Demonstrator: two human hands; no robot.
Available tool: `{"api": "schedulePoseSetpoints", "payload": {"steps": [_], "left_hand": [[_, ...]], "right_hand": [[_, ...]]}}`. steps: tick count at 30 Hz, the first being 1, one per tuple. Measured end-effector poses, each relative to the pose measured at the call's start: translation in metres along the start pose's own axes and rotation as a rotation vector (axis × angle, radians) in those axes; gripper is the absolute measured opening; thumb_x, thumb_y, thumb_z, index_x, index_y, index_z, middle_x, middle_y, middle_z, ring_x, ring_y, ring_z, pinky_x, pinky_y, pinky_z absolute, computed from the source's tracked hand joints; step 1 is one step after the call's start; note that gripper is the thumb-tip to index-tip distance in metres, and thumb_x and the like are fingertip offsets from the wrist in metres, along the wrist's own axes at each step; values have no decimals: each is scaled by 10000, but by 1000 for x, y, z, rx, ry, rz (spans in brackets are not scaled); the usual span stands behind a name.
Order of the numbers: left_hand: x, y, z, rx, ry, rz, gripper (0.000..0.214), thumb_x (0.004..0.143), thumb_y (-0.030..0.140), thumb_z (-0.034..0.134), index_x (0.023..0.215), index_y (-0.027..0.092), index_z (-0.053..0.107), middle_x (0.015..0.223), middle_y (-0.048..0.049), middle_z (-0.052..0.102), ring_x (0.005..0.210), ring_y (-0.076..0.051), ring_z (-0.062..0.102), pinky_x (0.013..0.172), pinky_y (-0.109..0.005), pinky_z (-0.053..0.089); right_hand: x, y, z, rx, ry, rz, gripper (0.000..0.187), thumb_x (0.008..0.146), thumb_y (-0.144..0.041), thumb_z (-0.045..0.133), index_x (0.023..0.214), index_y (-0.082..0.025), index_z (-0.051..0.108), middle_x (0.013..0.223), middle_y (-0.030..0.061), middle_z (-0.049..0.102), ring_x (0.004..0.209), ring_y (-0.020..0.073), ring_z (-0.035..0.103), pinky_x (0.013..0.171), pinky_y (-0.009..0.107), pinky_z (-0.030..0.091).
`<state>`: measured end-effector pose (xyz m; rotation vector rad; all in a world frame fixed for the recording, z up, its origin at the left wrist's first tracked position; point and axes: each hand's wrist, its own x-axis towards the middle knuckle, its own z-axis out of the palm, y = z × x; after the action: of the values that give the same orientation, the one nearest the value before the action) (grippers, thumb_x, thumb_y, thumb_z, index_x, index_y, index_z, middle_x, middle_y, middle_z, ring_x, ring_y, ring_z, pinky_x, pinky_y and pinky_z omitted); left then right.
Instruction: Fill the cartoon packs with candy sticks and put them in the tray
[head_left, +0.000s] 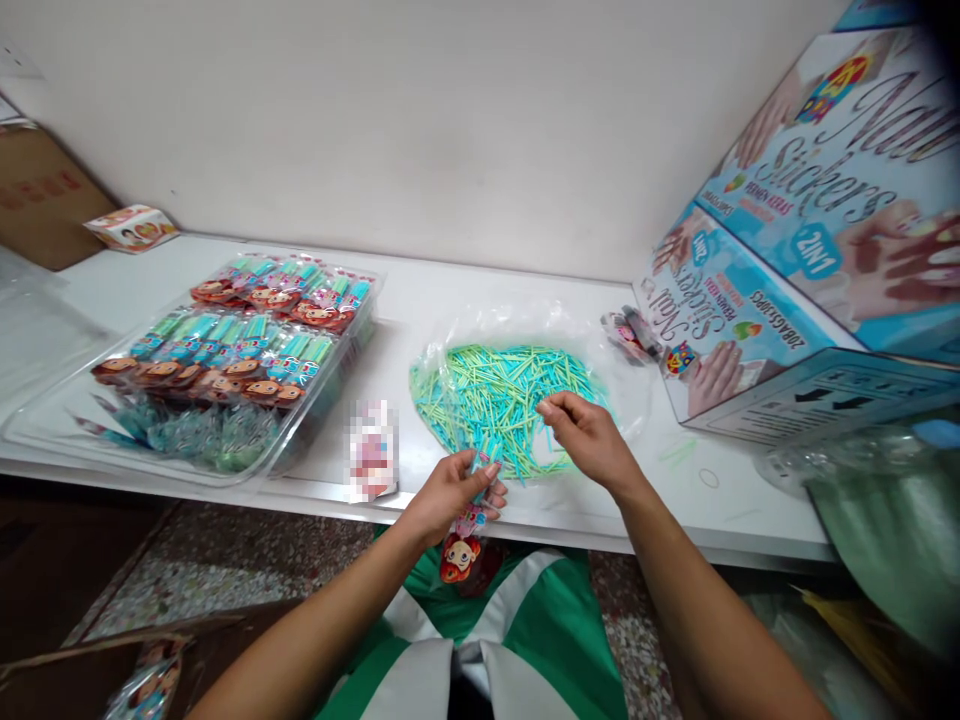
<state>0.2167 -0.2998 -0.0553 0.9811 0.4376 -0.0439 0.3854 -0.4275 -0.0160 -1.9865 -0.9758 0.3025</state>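
My left hand (450, 492) is closed round a small packet (463, 545) printed with a red-haired cartoon face, which hangs below the fingers at the table's front edge; a few blue-green sticks poke up from the grip. My right hand (583, 432) hovers over a heap of thin blue and green sticks (491, 395) lying on a clear plastic bag (525, 325), its fingertips pinched together above the heap. What the pinch holds is too small to make out.
A clear tray (45, 425) at the left holds rows of filled cartoon-face packets (247, 335). Nail-sticker boxes (817, 230) lean at the right. A small blurred packet (371, 450) lies on the white table (712, 480). A cardboard box (41, 195) stands far left.
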Motion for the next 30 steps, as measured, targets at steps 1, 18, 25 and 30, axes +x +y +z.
{"api": "schedulePoseSetpoints", "payload": {"steps": [1,18,25,30], "left_hand": [[0,0,2,12,-3,-2,335,752,400,666,852,153,464,725,-24,610,634,-133,614,575,-259,501],[-6,3,0,84,-42,61,347,750,416,660,851,157,452,784,-37,619,666,-141,623,611,-275,503],[-6,4,-1,72,-73,104,393,722,455,675,879,154,477,779,-37,613,680,-153,624,617,-276,499],[-6,4,-2,66,-6,202,394,694,468,695,798,156,477,741,-20,613,684,-161,628,646,-294,505]], "right_hand": [[-1,-9,1,19,-25,-19,280,894,-423,427,800,-189,549,693,-17,532,614,112,475,588,235,378],[2,-35,2,-134,-142,-196,223,921,-305,429,763,-186,531,696,-16,520,668,116,491,649,244,367],[-12,-41,22,-224,-345,-331,259,942,-310,377,985,-195,605,898,64,602,868,174,549,768,305,429],[-24,-43,26,-86,-355,-269,511,893,-334,480,1373,-235,336,1081,88,584,923,185,566,814,366,466]]}}
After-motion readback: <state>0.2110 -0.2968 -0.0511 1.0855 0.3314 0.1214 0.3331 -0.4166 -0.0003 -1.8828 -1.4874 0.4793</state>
